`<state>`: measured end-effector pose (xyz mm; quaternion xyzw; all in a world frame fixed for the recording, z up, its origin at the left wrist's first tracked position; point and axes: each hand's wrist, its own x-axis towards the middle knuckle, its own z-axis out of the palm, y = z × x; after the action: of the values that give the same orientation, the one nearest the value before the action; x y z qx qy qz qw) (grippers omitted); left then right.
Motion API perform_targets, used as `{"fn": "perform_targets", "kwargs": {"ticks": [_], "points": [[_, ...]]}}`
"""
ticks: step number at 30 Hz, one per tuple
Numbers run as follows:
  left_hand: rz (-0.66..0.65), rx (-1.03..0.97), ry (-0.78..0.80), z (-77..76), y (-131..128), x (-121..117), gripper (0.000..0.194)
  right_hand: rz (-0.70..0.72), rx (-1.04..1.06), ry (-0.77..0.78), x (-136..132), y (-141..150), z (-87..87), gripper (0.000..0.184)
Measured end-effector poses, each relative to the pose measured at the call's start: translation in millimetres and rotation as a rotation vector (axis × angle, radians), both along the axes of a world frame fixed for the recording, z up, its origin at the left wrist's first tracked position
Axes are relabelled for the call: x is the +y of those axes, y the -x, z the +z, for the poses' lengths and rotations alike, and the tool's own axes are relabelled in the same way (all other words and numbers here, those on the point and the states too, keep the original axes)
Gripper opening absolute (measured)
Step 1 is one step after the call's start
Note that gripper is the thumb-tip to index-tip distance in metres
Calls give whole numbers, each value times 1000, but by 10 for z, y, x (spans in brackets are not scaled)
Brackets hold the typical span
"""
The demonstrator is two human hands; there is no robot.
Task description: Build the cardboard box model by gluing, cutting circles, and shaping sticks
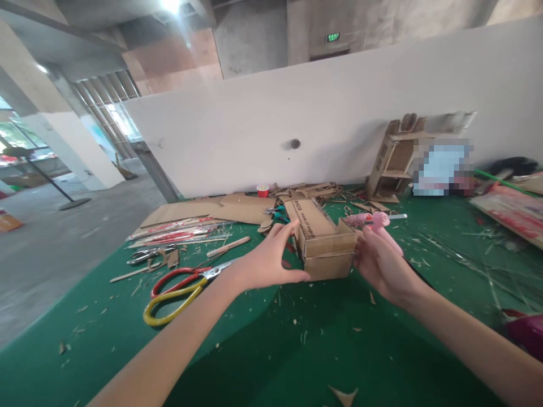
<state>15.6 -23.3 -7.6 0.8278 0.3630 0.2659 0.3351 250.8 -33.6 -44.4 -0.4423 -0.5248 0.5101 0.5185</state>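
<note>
While left hand (268,260) and right hand (384,267) clasp one cardboard box (330,258), one glue gun (380,221), one red-yellow shears (211,273) lie near.

"EXIT" on sign (333,37), perhaps "www.sf-expre" on box (314,220)

- left forearm (190,333), toward seven o'clock: bare, slim, smooth, tapering to a narrow wrist
- right forearm (470,345), toward four o'clock: bare and slender too
- left hand (265,257): ungloved, slim thumb
- right hand (386,265): ungloved, slim fingers

Glue gun (382,221) seemingly blocking right side.
</note>
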Motion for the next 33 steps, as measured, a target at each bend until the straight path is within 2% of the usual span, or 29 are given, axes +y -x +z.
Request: {"fn": "perform_targets", "kwargs": {"ticks": [5,10,12,16,18,21,25,27,30,33], "points": [[37,3,-141,72,-86,-88,80,-29,65,-24,-91,53,95,59],[129,123,-346,199,-174,-239,80,-54,182,-16,-145,49,147,64],[165,176,-471,219,-186,-269,79,-32,134,-14,-154,46,160,68],[224,191,-735,181,-199,-266,80,76,-100,12,-137,73,150,86],[249,203,-791,144,-207,-246,78,136,-144,18,-101,98,111,90],[221,220,-739,96,-220,-212,67,99,-107,-5,-28,117,16,78],[224,288,-725,68,-224,-176,31,-192,-98,-172,-12,69,-98,50],[246,354,-763,59,-220,-159,23,-265,-170,-290,-70,38,-118,45],[290,391,-762,21,-226,-141,23,-191,-250,-417,-190,40,-119,42],[352,381,-732,-30,-254,-158,26,-90,-310,-448,-270,87,-127,44]]}}
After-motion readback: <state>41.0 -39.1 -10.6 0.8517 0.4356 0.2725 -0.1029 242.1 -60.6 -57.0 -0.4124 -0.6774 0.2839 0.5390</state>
